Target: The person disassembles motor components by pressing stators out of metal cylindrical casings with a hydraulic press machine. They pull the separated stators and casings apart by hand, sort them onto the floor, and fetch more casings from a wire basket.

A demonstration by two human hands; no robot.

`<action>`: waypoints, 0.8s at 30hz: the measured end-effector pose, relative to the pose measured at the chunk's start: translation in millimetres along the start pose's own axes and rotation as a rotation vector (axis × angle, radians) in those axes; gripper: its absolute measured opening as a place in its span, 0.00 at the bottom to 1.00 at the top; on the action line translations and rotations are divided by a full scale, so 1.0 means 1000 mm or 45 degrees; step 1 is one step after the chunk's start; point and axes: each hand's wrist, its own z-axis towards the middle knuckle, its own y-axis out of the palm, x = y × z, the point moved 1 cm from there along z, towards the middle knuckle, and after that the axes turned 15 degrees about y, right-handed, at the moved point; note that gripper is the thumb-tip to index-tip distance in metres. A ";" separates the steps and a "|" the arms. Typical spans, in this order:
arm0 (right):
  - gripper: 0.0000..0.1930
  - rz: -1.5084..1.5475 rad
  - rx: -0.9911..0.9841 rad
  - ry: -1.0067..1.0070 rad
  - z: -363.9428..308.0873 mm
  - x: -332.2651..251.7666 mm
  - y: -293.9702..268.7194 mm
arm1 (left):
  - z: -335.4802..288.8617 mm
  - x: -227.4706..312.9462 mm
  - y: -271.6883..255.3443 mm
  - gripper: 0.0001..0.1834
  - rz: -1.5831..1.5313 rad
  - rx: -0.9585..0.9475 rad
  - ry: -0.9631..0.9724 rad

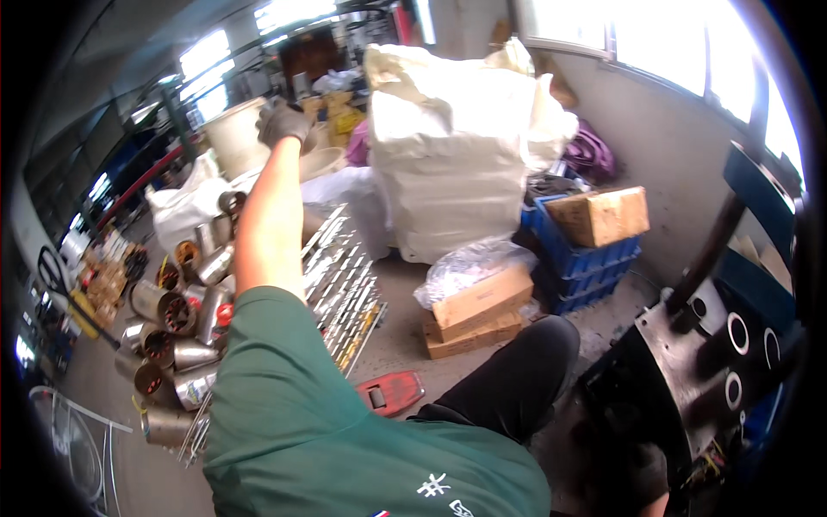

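My left arm stretches far forward, away from my body. In a dark grey glove, my left hand (287, 123) is at the right side of the rim of a large white bucket (234, 142). Its fingers are turned away and small, so what they hold, if anything, does not show. Whether the hand touches the bucket I cannot tell. Low at the right, my right hand (648, 476) hangs in shadow beside a dark machine with a metal plate (668, 353). It also wears a dark glove, and its fingers are lost in the dark.
Metal cylinders (177, 314) lie piled at left, beside a rack of metal strips (340, 280). A red pallet-jack-like foot (392, 392) lies in front. A big white sack (452, 155) stands ahead, with cardboard boxes (482, 302) and blue crates (581, 258) to its right.
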 end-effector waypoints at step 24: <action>0.39 2.507 0.470 0.272 -0.024 -0.042 0.008 | -0.725 0.421 -0.085 0.46 -2.771 -2.604 1.347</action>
